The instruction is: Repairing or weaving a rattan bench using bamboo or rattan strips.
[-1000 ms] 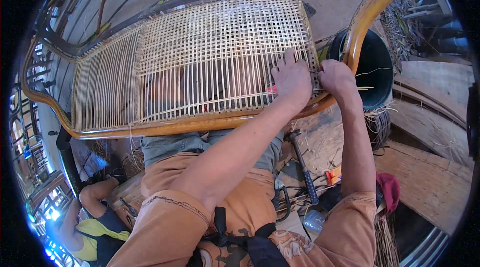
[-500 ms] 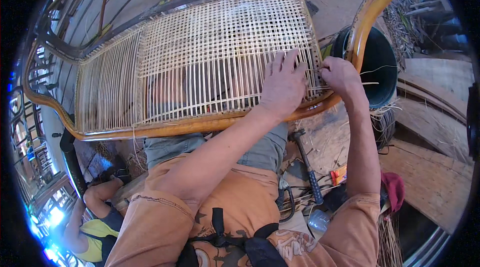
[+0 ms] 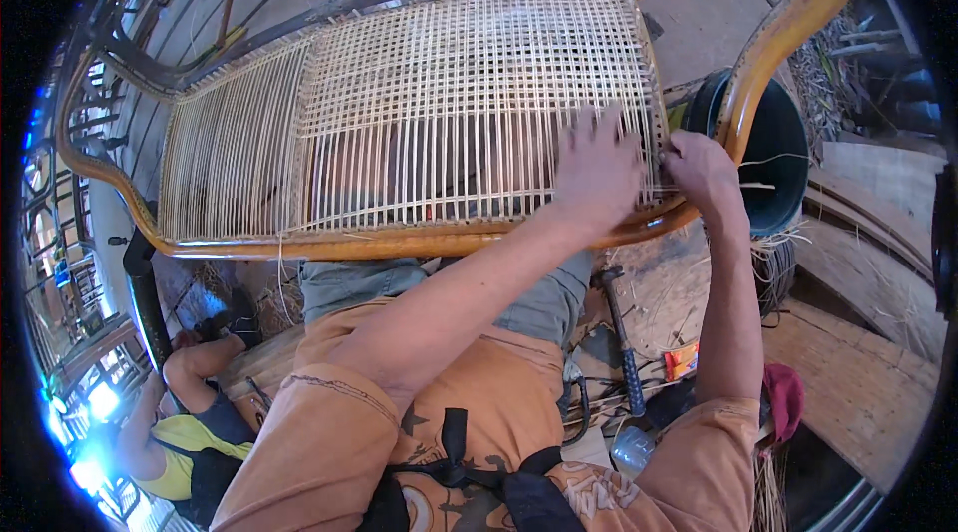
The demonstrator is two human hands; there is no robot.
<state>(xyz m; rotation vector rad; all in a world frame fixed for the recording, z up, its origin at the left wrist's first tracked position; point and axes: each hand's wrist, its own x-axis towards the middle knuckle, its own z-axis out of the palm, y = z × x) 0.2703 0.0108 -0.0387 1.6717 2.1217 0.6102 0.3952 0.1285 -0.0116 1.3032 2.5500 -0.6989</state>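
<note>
A woven cane panel (image 3: 399, 83) fills a bent rattan frame (image 3: 399, 245) across my lap. Its far part is a tight grid; the near part has only lengthwise strands with gaps between. My left hand (image 3: 599, 170) lies over the panel's right part, palm down, fingers apart and slightly blurred. At the panel's right edge, my right hand (image 3: 705, 173) is closed in a pinch by the frame. Pale cane strand ends (image 3: 756, 186) stick out to the right of that hand; its fingertips are partly hidden.
A dark green bucket (image 3: 783, 173) stands behind the frame's right arm. Below lie a hammer (image 3: 624, 347), a clear plastic bottle (image 3: 632, 449) and a dark red cloth (image 3: 784, 402). Wooden boards (image 3: 848, 372) are at right. Another person (image 3: 180, 452) sits at lower left.
The frame and both hands appear shifted slightly right in the view. My left hand's fingers have moved and blurred over the strands; my right hand stays pinched at the edge.
</note>
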